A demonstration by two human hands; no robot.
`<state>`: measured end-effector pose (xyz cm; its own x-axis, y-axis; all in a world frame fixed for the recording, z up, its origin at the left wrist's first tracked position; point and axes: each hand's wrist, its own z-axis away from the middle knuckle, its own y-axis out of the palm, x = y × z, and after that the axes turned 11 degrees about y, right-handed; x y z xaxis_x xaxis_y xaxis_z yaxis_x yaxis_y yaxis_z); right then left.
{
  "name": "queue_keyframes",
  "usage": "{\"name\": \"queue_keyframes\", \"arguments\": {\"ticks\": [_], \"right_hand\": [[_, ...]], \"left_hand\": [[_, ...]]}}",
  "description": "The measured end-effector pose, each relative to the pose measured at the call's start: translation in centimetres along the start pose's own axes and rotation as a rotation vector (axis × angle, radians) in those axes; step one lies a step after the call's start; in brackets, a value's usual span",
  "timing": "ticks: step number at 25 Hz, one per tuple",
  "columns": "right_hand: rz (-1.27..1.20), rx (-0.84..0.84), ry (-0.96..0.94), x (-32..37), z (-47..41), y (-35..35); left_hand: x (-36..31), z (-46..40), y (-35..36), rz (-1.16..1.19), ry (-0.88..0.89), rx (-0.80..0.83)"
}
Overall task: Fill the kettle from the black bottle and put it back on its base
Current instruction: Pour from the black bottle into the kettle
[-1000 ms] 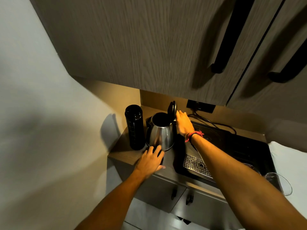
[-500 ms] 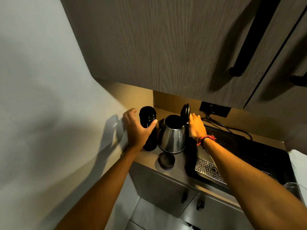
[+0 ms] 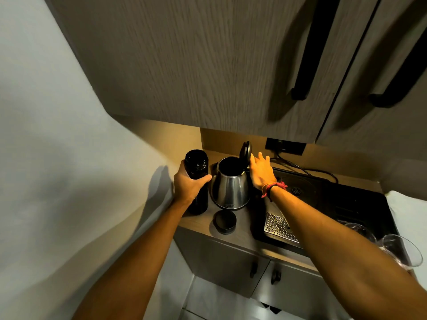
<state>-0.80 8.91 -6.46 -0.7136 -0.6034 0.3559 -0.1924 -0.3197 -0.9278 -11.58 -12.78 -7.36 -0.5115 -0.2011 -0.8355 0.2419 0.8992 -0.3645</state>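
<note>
My left grip (image 3: pixel 190 184) wrapped around the uncapped black bottle (image 3: pixel 196 181) on the worktop (image 3: pixel 242 232), steel kettle (image 3: pixel 230 187) just beside it, lid (image 3: pixel 245 151) up, my right grip (image 3: pixel 261 170) spread loose behind the lid, bottle cap (image 3: pixel 224 222) lying in front.

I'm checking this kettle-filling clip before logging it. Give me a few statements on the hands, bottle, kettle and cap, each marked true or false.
1. The left hand grips the black bottle. True.
2. The kettle has its lid shut. False: the lid stands open.
3. The bottle's cap lies on the counter in front of the kettle. True.
4. The right hand holds the cap. False: it rests by the kettle's lid, and the cap lies untouched.
5. The bottle is tipped over the kettle. False: it stands upright beside it.
</note>
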Motion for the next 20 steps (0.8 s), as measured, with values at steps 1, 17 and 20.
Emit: {"name": "queue_keyframes", "arguments": {"ticks": [1,17,20], "right_hand": [[-0.019,-0.001,0.020,0.1,0.0,0.2],[-0.084,0.016,0.057,0.0,0.3,0.2],[-0.093,0.012,0.052,-0.1,0.3,0.1]], "left_hand": [[-0.2,0.0,0.0,-0.068,0.027,0.027],[-4.0,-2.5,0.6,-0.877,0.161,0.469],[-4.4,-2.8,0.5,-0.909,0.152,0.493]]}}
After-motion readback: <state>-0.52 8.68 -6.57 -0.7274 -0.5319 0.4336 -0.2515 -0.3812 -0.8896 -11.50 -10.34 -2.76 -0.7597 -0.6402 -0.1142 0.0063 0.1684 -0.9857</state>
